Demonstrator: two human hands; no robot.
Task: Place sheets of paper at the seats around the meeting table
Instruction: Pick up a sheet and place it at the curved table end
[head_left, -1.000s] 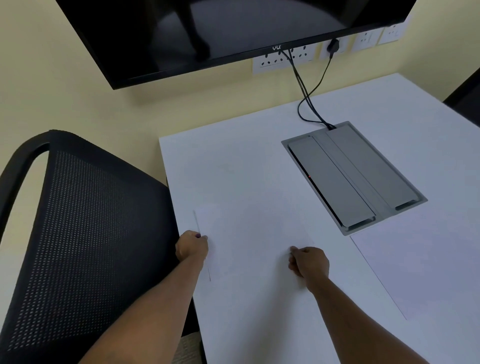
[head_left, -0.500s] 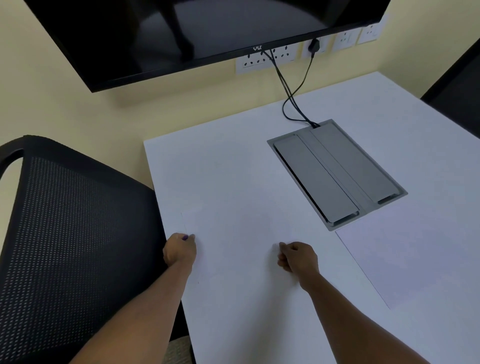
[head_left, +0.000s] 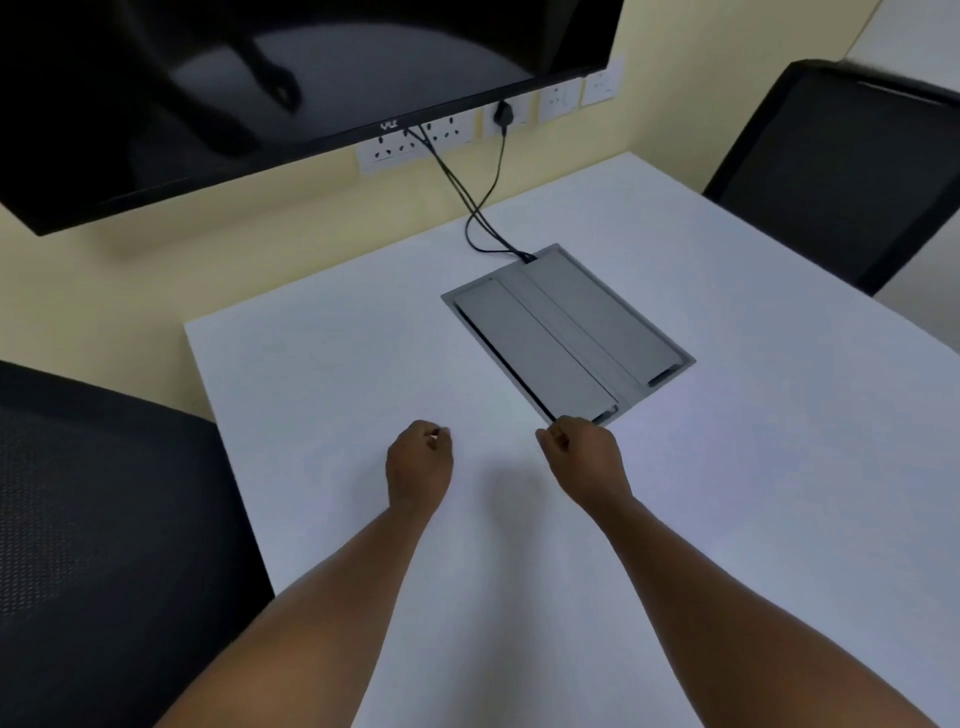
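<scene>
Over the white table (head_left: 779, 467) your left hand (head_left: 418, 467) and right hand (head_left: 587, 457) hover near each other, both loosely curled and holding nothing; the right one is just beside the grey cable box (head_left: 566, 338); a sheet of paper perhaps lies under them, but white on white I cannot tell.

The white rectangular worktop (head_left: 727, 291) carries a grey metal cable hatch (head_left: 566, 338) set flush near its far end, with black cables (head_left: 480, 218) running into the hatch's far edge.
</scene>
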